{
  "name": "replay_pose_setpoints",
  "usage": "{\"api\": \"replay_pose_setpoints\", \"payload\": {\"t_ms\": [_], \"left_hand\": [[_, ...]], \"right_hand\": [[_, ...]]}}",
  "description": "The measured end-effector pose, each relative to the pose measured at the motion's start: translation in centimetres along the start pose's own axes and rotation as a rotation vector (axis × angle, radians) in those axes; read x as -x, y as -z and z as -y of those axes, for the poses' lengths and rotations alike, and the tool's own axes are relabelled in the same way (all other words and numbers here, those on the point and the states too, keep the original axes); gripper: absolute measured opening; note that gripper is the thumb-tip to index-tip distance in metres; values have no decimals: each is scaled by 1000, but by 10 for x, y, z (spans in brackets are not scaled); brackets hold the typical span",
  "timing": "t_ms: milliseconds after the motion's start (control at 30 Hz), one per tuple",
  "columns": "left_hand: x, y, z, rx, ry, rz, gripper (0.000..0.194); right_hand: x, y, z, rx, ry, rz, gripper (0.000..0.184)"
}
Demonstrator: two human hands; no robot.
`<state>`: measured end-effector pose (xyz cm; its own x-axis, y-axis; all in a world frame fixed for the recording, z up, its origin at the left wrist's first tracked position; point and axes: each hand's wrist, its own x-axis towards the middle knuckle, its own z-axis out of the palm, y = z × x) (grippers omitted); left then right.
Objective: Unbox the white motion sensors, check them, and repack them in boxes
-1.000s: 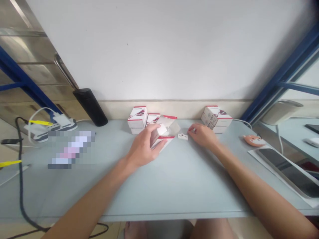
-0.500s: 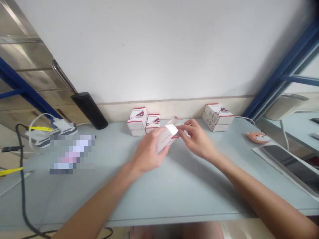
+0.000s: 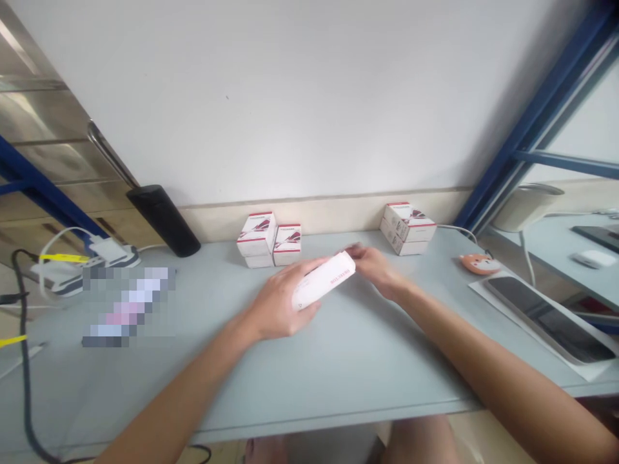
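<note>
My left hand (image 3: 280, 303) is wrapped round a small white carton box (image 3: 329, 281) with red lettering, tilted above the desk. At the box's far right end is my right hand (image 3: 370, 265), its fingers bent and drawn together at the end edge. Its fingertips are slightly blurred and partly behind the box, so the flap there is hard to make out. Behind my left hand, at the wall, stand white-and-red boxes (image 3: 256, 235), two of them stacked, and another box (image 3: 288, 241) beside them. A second stack of boxes (image 3: 409, 229) stands beyond my right hand.
A black cylinder (image 3: 164, 219) leans at the back left, near a power strip (image 3: 111, 258) with cables and a pixelated phone-like object (image 3: 128, 309). Rightward lie an orange animal-faced item (image 3: 480, 263) and a dark flat device (image 3: 546, 316) on a white sheet. Blue frame bars flank the desk.
The box has turned in my left hand, so its lettered long side now faces me and its open end points away. My right fingers have moved behind that end. The view has shifted slightly right.
</note>
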<state>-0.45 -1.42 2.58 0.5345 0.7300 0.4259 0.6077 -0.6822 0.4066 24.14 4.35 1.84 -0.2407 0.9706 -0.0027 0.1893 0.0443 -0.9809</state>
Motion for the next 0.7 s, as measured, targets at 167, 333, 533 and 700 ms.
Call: {"api": "replay_pose_setpoints", "payload": {"t_ms": [167, 333, 533, 700], "left_hand": [[0, -4, 0, 43, 106, 45, 71], [-1, -10, 5, 50, 151, 21, 69], [-1, -4, 12, 86, 123, -71, 62], [-15, 5, 17, 30, 195, -272, 58]], "right_hand": [[-4, 12, 6, 130, 63, -143, 21], [-6, 25, 13, 147, 125, -254, 22], [-15, 38, 12, -192, 136, -355, 26], [-27, 64, 8, -373, 156, -699, 20]]}}
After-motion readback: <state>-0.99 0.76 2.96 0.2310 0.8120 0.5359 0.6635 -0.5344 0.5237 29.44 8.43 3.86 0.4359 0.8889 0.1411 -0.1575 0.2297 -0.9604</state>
